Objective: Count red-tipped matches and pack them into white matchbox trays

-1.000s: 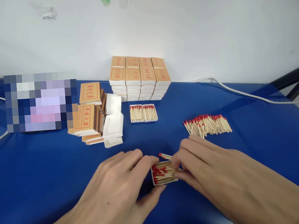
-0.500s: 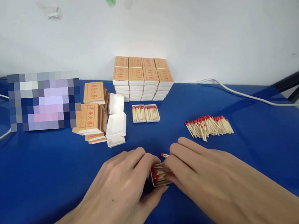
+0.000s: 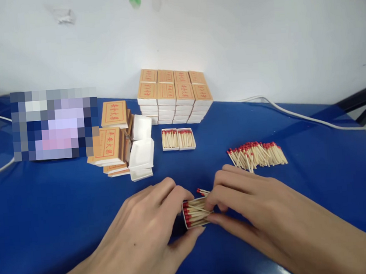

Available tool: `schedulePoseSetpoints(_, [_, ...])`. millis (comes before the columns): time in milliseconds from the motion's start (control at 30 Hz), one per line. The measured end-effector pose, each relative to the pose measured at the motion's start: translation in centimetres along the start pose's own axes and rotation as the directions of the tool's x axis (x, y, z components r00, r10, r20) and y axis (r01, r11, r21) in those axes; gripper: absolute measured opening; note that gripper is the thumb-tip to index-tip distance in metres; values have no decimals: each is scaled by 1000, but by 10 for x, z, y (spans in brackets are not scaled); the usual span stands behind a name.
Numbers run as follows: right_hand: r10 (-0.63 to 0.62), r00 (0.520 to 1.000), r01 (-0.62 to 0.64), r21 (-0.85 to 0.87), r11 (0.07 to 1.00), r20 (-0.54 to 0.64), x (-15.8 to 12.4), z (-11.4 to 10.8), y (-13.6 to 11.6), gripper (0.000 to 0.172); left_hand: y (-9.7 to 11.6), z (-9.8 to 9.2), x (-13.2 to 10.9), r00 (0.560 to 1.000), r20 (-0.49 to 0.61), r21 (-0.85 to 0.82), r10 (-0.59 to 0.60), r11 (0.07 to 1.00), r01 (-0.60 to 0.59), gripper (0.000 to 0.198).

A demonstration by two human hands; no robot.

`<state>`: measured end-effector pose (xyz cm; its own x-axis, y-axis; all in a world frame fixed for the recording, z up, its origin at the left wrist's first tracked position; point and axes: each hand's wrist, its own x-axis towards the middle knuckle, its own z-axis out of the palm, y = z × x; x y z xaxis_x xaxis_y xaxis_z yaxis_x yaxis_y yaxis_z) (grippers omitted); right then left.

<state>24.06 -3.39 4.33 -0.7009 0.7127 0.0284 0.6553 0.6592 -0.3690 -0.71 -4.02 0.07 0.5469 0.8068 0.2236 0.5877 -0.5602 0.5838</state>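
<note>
My left hand [image 3: 151, 222] is closed around the left end of a small white matchbox tray [image 3: 185, 216], its index finger at the far side and its thumb at the near side. Inside lie matches [image 3: 195, 216] with their red heads to the left. At the tray's right end, my right hand [image 3: 250, 203] pinches with thumb and index finger; a slanted match runs into this pinch. A few more matches [image 3: 202, 191] stick out just beyond the tray, partly hidden behind the right fingers.
A pile of loose matches [image 3: 256, 155] lies to the right. Two filled trays [image 3: 178, 139] stand in the middle, before stacked matchboxes [image 3: 175, 91] at the wall. On the left are box sleeves [image 3: 108, 144] and white empty trays [image 3: 142, 152]. A cable [image 3: 294, 114] crosses the back right.
My right hand has drawn slightly back to the right, uncovering more of the matches in the tray. My left hand and the tray have shifted slightly left.
</note>
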Motion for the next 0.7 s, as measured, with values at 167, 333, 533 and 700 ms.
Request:
schedulePoseSetpoints(167, [118,992,-113,116,987,-36,0,3,3,12,0,-1,1,999,31,-41,-17,999,18,16])
schedulePoseSetpoints(333, [184,983,-181,228,957,8,-4,4,6,7,0,-1,2,1000,15,-26,-8,1000,8,25])
schedulePoseSetpoints(533, [169,984,-152,253,956,-48,-1,5,8,8,-1,-2,2,999,37,-31,-8,999,10,21])
schedulePoseSetpoints(700, [165,984,-143,266,953,-61,0,6,8,9,-1,-2,3,999,44,-40,-20,999,21,20])
